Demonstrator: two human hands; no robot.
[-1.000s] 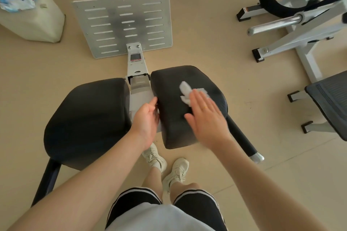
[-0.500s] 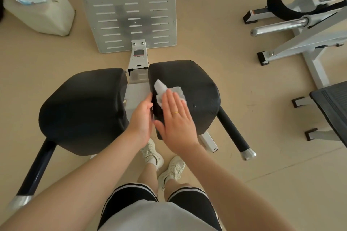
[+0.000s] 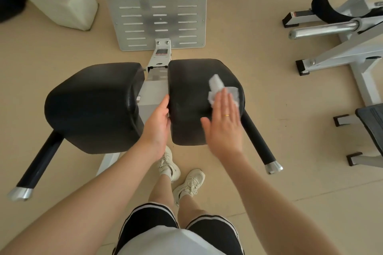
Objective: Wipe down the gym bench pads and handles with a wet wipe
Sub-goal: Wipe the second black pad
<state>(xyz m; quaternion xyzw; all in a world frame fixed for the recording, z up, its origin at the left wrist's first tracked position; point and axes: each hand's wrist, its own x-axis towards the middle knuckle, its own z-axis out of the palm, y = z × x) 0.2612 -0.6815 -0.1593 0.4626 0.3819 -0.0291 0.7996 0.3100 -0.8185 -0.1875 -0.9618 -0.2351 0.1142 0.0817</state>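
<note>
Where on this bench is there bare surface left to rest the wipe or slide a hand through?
The left pad is wholly bare. On the right pad, the near-left part is free; its right side is taken by the right hand on the wet wipe. The left hand fills the gap between pads.

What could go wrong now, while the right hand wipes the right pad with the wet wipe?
1. The right hand presses the wet wipe with flat fingers only, so it may bunch or slip out.
2. The wipe sits near the right pad's outer edge and could slide off.
3. The left hand lies in the gap beside the pad, where it might get pinched.
</note>
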